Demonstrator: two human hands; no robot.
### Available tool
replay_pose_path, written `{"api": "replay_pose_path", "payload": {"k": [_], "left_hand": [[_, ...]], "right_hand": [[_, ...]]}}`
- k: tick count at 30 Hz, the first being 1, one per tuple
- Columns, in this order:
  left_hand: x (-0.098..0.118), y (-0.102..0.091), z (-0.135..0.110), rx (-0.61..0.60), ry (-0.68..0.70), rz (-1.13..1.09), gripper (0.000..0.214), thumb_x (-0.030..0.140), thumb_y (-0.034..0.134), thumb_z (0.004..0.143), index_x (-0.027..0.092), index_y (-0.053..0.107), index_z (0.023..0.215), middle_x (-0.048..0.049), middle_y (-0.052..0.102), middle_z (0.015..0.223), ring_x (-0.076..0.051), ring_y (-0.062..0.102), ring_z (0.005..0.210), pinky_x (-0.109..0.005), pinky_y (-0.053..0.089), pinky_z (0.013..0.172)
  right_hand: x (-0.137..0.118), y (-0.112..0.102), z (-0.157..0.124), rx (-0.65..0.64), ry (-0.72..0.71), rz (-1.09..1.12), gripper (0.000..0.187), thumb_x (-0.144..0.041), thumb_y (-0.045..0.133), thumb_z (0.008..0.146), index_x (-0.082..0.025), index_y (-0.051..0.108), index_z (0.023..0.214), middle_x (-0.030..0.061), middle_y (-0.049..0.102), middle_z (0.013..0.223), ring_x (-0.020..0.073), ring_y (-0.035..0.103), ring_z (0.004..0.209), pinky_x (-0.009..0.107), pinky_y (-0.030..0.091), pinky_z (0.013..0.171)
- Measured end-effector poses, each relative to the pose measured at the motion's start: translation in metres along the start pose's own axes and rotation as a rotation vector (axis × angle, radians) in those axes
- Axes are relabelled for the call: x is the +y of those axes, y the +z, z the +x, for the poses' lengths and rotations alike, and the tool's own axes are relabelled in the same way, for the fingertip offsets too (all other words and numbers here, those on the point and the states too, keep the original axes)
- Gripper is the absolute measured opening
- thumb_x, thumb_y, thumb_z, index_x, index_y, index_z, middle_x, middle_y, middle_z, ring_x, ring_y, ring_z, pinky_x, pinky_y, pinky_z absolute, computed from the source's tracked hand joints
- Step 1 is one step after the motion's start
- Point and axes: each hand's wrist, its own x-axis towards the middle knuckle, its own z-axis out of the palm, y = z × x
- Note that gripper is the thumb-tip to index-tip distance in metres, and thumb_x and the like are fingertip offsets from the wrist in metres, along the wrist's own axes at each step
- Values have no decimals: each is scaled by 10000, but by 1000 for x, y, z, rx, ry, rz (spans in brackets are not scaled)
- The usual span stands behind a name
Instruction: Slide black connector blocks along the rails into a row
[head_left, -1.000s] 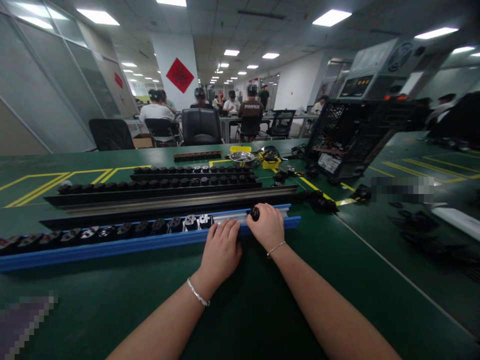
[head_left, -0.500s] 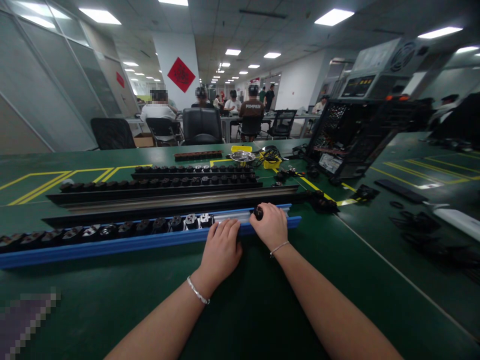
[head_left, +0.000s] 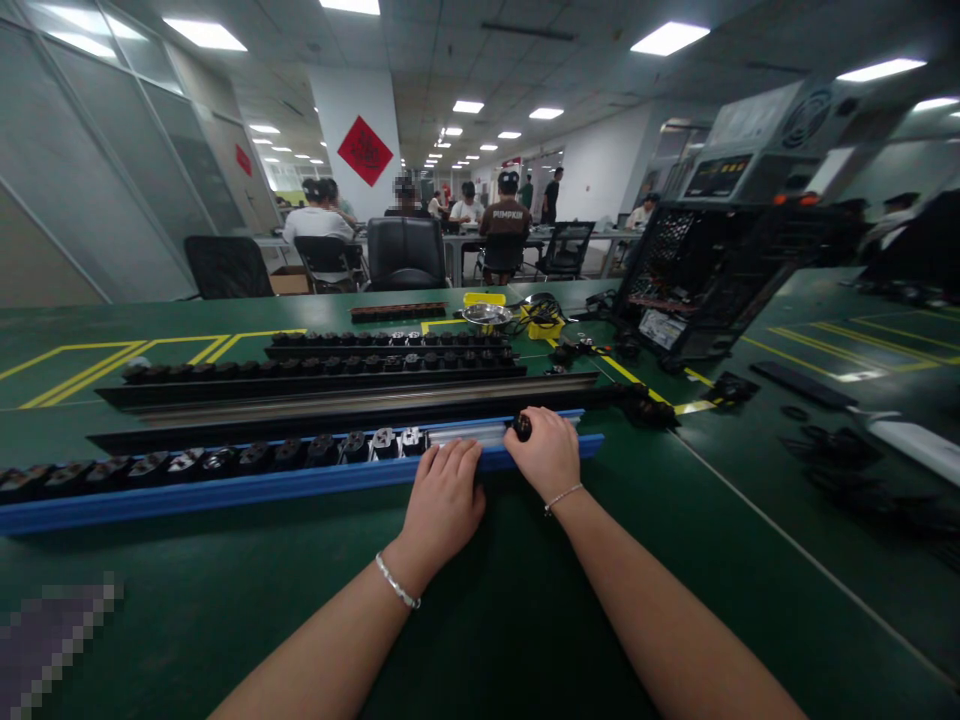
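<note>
A long blue rail (head_left: 247, 500) with a silvery channel lies across the table in front of me. Several black socket-like modules (head_left: 289, 455) sit in a row along its left and middle part; the ones nearest my hands show white metal tops. My left hand (head_left: 448, 495) lies over the rail's front wall, its fingers together and curled onto the channel just right of the last module. Near the rail's right end, my right hand (head_left: 547, 450) pinches a small black round module (head_left: 522, 428) at the channel. My fingers partly cover that piece, so its underside is hidden.
Behind the blue rail lie black rails (head_left: 360, 400), some carrying rows of modules (head_left: 322, 367). A metal dish (head_left: 487, 315), a yellow bin (head_left: 544, 325) and cables stand farther back. An opened computer case (head_left: 697, 270) is at right, with dark parts (head_left: 877, 490) nearer. People sit beyond.
My view has shifted very slightly. Both hands stay at the blue rail, and the right hand with the black module has turned or moved a little to the right.
</note>
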Motion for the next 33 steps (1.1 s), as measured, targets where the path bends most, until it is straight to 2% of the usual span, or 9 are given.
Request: {"api": "replay_pose_path", "payload": {"k": [12,21,28,33], "left_hand": [[1,-1,1,1,-7,-21,456,161,518,803,168,510,1259,-88,587,1300,-249,490,1235,-455,310,1088],[0,0,1,8,-5,-14,475,155,534,786,168,507,1260,-84,589,1295,-244,493,1229,-451,310,1089],[1,-1,1,-3,-17,-39,466,157,523,795,177,508,1260,-78,583,1305,-239,484,1241,-448,302,1097],[1,-2,2,-3,-23,-37,466,154,517,797,176,509,1262,-85,586,1301,-243,486,1239,-457,304,1094]], "right_hand": [[7,2,2,18,-15,-12,279,-272,540,763,-149,661,982,116,673,1097,262,541,1131,383,336,1010],[9,-1,3,16,30,-46,332,-296,533,753,-143,660,1019,105,668,1133,279,520,1165,407,321,1025],[19,-3,6,-24,0,-33,311,-299,529,759,-164,668,1003,86,682,1092,255,546,1125,365,353,999],[20,-2,6,-3,-11,-26,310,-305,536,763,-168,669,1008,94,676,1107,252,547,1125,370,358,996]]}}
